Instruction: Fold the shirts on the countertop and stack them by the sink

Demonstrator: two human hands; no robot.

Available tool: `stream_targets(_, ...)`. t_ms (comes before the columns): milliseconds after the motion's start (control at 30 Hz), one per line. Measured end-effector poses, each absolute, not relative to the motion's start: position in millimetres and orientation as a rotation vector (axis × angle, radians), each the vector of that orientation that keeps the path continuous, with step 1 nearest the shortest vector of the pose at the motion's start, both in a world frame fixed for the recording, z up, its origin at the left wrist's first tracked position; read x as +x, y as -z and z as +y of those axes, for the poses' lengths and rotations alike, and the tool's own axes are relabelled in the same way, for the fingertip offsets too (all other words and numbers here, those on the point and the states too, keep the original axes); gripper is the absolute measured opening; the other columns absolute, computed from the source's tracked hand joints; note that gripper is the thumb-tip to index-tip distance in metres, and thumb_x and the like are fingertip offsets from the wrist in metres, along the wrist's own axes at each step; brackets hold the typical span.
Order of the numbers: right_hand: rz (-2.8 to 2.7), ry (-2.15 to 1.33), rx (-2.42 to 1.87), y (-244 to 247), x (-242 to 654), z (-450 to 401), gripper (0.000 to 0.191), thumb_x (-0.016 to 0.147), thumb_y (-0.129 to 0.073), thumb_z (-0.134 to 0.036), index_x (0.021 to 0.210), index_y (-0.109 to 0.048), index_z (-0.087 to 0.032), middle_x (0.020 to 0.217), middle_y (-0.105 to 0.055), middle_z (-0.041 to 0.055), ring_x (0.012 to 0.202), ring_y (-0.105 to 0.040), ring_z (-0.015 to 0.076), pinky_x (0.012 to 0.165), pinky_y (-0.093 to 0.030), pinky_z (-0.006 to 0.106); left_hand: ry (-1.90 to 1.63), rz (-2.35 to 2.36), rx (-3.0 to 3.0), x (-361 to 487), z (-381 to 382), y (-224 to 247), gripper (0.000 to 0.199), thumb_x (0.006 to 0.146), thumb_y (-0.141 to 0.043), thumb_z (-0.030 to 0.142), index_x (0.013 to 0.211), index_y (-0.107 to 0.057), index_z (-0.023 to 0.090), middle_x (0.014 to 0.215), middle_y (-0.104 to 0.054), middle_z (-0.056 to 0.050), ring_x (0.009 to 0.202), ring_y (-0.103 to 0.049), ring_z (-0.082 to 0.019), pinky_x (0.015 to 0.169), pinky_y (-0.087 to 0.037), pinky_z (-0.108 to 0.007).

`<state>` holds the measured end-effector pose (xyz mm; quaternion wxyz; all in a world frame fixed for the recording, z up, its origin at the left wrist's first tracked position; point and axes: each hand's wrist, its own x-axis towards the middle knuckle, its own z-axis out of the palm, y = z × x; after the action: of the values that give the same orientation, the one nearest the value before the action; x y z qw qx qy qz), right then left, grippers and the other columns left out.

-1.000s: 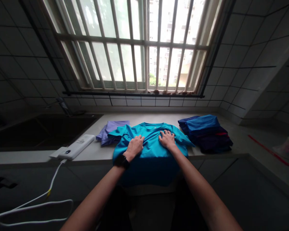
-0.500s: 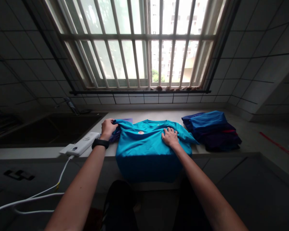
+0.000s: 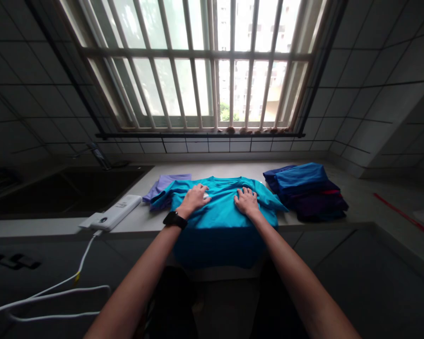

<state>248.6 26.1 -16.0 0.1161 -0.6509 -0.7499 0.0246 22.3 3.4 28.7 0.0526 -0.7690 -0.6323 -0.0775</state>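
Observation:
A turquoise T-shirt (image 3: 222, 212) lies spread on the white counter, its collar toward the window and its lower part hanging over the front edge. My left hand (image 3: 195, 197), a dark watch on its wrist, rests on the left chest of the shirt with fingers apart, partly covering a small light logo. On the right chest, my right hand (image 3: 246, 201) lies flat, fingers spread. The left sleeve lies over a folded lilac cloth (image 3: 162, 183). The right sleeve reaches toward a stack of folded clothes (image 3: 305, 190) in blue and dark purple.
On the left, a white power bank (image 3: 118, 212) with a cable (image 3: 88, 254) lies by the dark sink (image 3: 67, 188) and its tap (image 3: 99, 155). A red strip (image 3: 404, 215) runs along the right counter. Behind is a barred window (image 3: 194, 54).
My left hand has let go of the left sleeve and moved right onto the shirt's chest. The sleeve now lies down, with more of the lilac cloth showing. My right hand stays on the shirt.

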Motion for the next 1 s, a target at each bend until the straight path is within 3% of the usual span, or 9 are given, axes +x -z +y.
stream_targets(167, -2.212, -0.098, -1.923, 17.2, 250.8, 31.9, 0.056, 0.104, -0.034, -0.04, 0.154, -0.049, -0.02, 0.164, -0.041, 0.0128, 0.15, -0.034, 0.0324, 0.119, -0.029, 0.051, 0.319, -1.87, -2.432, 34.0, 5.5, 16.9, 0.047, 0.101, -0.046, 0.04, 0.142, -0.058, 0.021, 0.152, -0.054, -0.013, 0.142, -0.049, -0.027, 0.117, -0.04, -0.041)
stream_targets(367, -2.278, -0.152, -1.86, 16.9, 258.4, 44.9, 0.058, 0.104, -0.033, -0.041, 0.157, -0.044, -0.021, 0.168, -0.035, 0.0087, 0.154, -0.028, 0.0277, 0.124, -0.022, 0.049, 0.369, -1.913, -2.418, 32.6, 1.3, 24.7, 0.05, 0.103, -0.043, 0.039, 0.146, -0.056, 0.019, 0.156, -0.05, -0.015, 0.146, -0.046, -0.03, 0.121, -0.037, -0.046)
stream_targets(600, -2.115, -0.091, -1.855, 19.6, 256.1, 43.1, 0.052, 0.099, -0.039, -0.033, 0.144, -0.058, -0.013, 0.156, -0.05, 0.0172, 0.142, -0.045, 0.0291, 0.119, -0.03, 0.043, 0.384, -1.961, -2.393, 36.9, 0.5, 21.4, 0.049, 0.103, -0.044, 0.04, 0.147, -0.056, 0.02, 0.158, -0.05, -0.014, 0.146, -0.045, -0.029, 0.121, -0.036, -0.046)
stream_targets(767, -1.813, -0.001, -2.111, 16.7, 253.9, 38.5, 0.054, 0.096, -0.039, -0.032, 0.14, -0.061, -0.01, 0.154, -0.05, 0.0232, 0.138, -0.046, 0.0379, 0.118, -0.026, 0.06, 0.361, -1.987, -2.398, 37.0, 0.7, 19.8, 0.052, 0.103, -0.042, 0.041, 0.149, -0.053, 0.02, 0.161, -0.046, -0.013, 0.151, -0.039, -0.027, 0.123, -0.033, -0.045)
stream_targets(867, -1.948, -0.118, -2.102, 16.0, 255.8, 42.0, 0.059, 0.099, -0.035, -0.038, 0.151, -0.053, -0.016, 0.164, -0.041, 0.0162, 0.146, -0.038, 0.0375, 0.119, -0.023, 0.065, 0.373, -2.035, -2.369, 37.3, 2.8, 20.6, 0.052, 0.102, -0.044, 0.041, 0.148, -0.055, 0.02, 0.161, -0.046, -0.013, 0.151, -0.039, -0.028, 0.124, -0.032, -0.045)
stream_targets(1000, -2.209, -0.192, -1.98, 14.7, 261.9, 50.9, 0.062, 0.102, -0.031, -0.043, 0.161, -0.039, -0.026, 0.172, -0.027, 0.0046, 0.155, -0.025, 0.0305, 0.123, -0.019, 0.06, 0.373, -2.187, -2.233, 38.5, 6.2, 22.6, 0.057, 0.101, -0.045, 0.044, 0.149, -0.054, 0.016, 0.163, -0.042, -0.016, 0.154, -0.035, -0.032, 0.124, -0.03, -0.049)
